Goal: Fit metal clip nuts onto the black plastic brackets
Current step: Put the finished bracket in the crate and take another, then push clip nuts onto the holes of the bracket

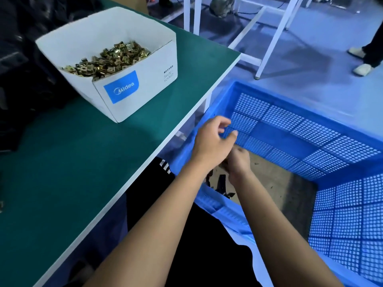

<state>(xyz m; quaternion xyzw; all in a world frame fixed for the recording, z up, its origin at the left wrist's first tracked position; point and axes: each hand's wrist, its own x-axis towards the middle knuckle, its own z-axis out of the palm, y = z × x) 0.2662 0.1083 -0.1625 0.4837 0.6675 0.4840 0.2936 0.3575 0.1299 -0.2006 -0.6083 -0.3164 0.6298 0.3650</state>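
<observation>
Reaching down into the blue crate [310, 129] beside the bench, both hands low over its floor. Right hand [238, 162] deepest, fingers curled downward around something dark, most likely one of the black plastic brackets [221, 182] lying just beneath it; whether actually gripped or only touched, cannot tell, the fingertips being hidden. Left hand [213, 139] just above and crossing over the right, fingers loosely curled, thumb and forefinger apart, holding nothing visible. Brackets lying directly below the right hand, so nearer to it than to the left; long axis of the visible one running roughly up-and-down in view, away from the body, its pointing end too dark to make out. Metal clip nuts [109, 59] heaped in the white carton [132, 94] on the green bench top [62, 162], well apart, up and to the left of both hands, nearer the left. Probably picking a bracket first, then crossing left for a nut.
</observation>
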